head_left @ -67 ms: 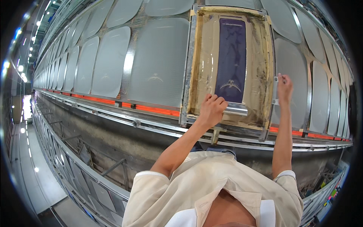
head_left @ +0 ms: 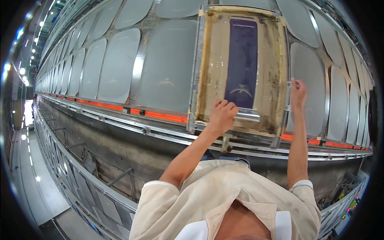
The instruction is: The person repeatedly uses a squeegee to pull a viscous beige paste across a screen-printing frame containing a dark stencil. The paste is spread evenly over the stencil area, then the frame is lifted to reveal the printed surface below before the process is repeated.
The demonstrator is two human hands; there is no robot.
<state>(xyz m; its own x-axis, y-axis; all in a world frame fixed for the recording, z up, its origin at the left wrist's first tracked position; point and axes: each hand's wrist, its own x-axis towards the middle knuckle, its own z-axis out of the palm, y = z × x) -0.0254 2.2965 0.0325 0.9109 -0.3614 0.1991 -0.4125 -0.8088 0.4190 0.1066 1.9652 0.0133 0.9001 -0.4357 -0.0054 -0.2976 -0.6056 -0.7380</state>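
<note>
A screen printing frame [head_left: 203, 68] lies across the long table, with worn tan borders and a dark purple mesh window [head_left: 242, 60] down its middle. A pale arched emblem shows near the window's lower end. My left hand [head_left: 223, 116] is closed around the end of a silvery squeegee [head_left: 248, 116], which lies across the near end of the screen, just below the purple window. My right hand [head_left: 298, 95] is at the frame's right side, its fingers curled against the metal fitting on that edge. The fingers partly hide the fitting.
Grey cut panels [head_left: 168, 60] lie in rows along the table on both sides of the frame, several with a faint arched mark. A metal rail [head_left: 160, 138] and an orange strip [head_left: 160, 116] run along the near edge. Railing-like racks [head_left: 116, 196] stand behind at the lower left.
The printing frame has shifted slightly left, with both my hands and the squeegee moving along with it. A bit more of the grey panel on its right shows.
</note>
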